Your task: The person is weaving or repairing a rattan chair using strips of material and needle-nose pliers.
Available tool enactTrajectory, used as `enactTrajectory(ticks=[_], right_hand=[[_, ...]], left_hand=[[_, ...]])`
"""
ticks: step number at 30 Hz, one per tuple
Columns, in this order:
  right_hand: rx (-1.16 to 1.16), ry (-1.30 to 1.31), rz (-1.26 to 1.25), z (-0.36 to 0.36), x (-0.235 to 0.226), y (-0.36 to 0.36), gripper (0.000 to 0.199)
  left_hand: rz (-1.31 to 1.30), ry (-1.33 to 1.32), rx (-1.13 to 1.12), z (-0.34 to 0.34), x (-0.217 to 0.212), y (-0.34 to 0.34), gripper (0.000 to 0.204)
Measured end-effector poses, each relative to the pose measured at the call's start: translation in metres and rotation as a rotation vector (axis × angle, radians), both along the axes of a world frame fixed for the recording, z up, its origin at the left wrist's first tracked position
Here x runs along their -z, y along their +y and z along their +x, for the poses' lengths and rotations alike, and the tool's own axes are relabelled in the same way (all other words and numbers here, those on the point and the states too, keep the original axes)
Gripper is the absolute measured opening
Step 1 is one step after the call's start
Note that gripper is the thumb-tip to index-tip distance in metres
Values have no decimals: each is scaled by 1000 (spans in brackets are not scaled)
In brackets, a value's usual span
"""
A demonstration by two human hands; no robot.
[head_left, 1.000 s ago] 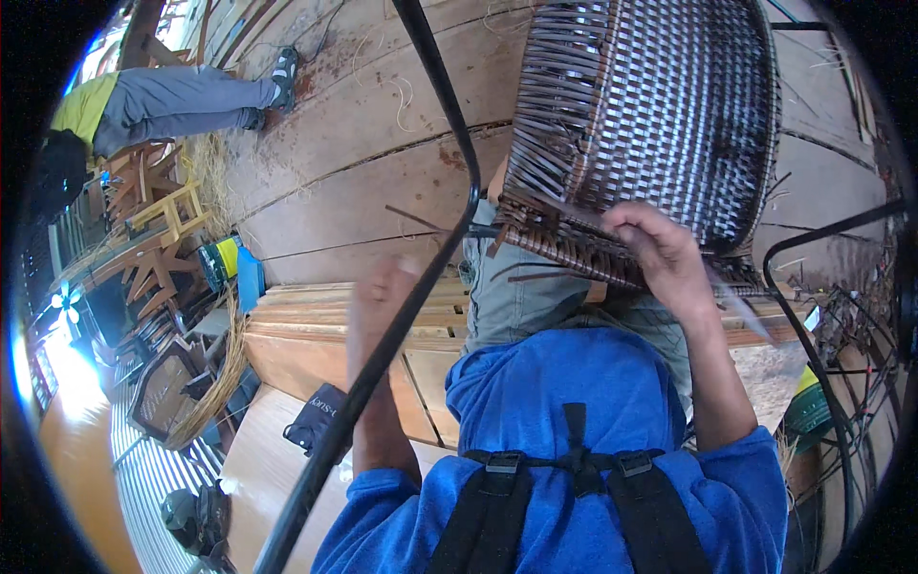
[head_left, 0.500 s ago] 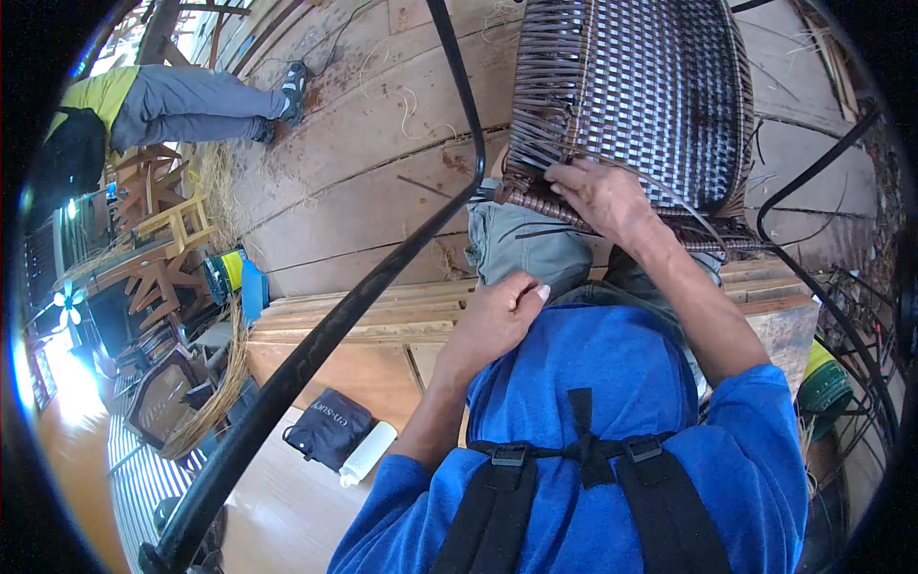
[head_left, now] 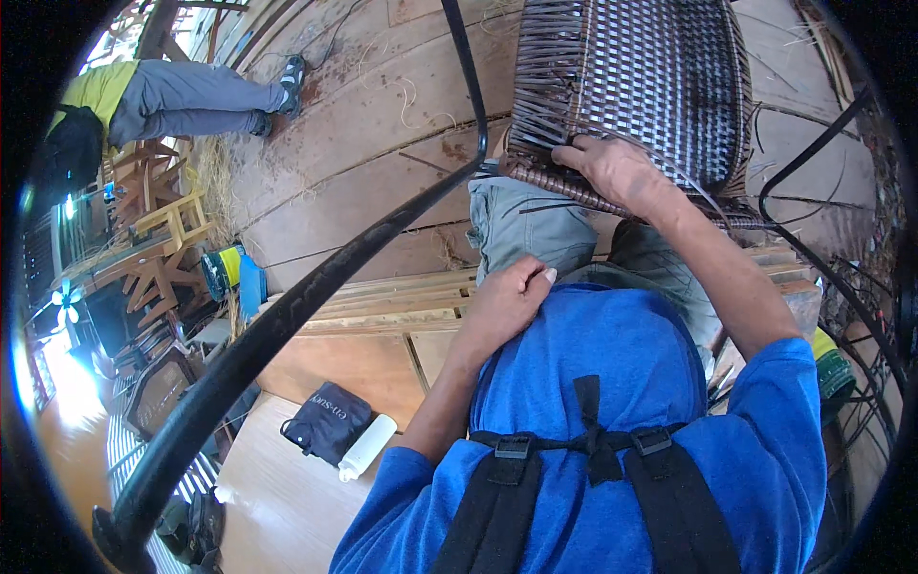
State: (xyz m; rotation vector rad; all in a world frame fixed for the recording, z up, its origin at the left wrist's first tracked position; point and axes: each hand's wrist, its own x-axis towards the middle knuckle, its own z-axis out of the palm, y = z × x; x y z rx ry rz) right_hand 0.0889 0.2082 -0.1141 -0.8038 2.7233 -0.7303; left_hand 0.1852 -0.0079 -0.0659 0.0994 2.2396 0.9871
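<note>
Currently, the woven panel [head_left: 650,86] lies ahead of you, its near edge over your knees [head_left: 535,234]. Your right hand [head_left: 617,170] works at the near-left corner of that panel, fingers bent and drawn narrow against the weave. A thin dark strand [head_left: 681,172] runs from beside these fingers toward the near-right corner; whether they pinch it cannot be told. Your left hand [head_left: 516,295] is curled into a loose fist in front of your blue shirt [head_left: 583,344], clear of the panel; its contents, if any, cannot be seen.

For good work at this corner, observe the following:

1. Seat the strand flat with the fingertips; a twist would probably leave a raised spot.
2. Apply even tension along the near edge. Excess pull may distort the corner.
3. Guide the free length clear of the black tube [head_left: 378,232] beyond your left forearm and of the loose end [head_left: 424,163] projecting leftward.
4. Use the left hand to steady the near edge if the panel shifts on your knees.
</note>
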Motion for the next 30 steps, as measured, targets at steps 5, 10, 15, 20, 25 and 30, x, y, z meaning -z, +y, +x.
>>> enactTrajectory(ticks=[5, 10, 15, 20, 25, 30], right_hand=[[117, 102, -25, -4, 8, -9, 22], [337, 429, -175, -30, 8, -13, 14], [386, 570, -200, -42, 13, -4, 14], [616, 511, -435, -36, 20, -17, 18], [720, 377, -510, -32, 12, -13, 30], [780, 208, -397, -33, -7, -14, 48]], left_hand=[[38, 24, -55, 0, 1, 2, 27], [-8, -46, -45, -5, 2, 2, 27], [16, -119, -45, -8, 6, -2, 26], [58, -103, -120, -6, 6, -4, 25], [106, -163, -131, -13, 10, -4, 25], [68, -240, -82, -17, 12, -4, 27]])
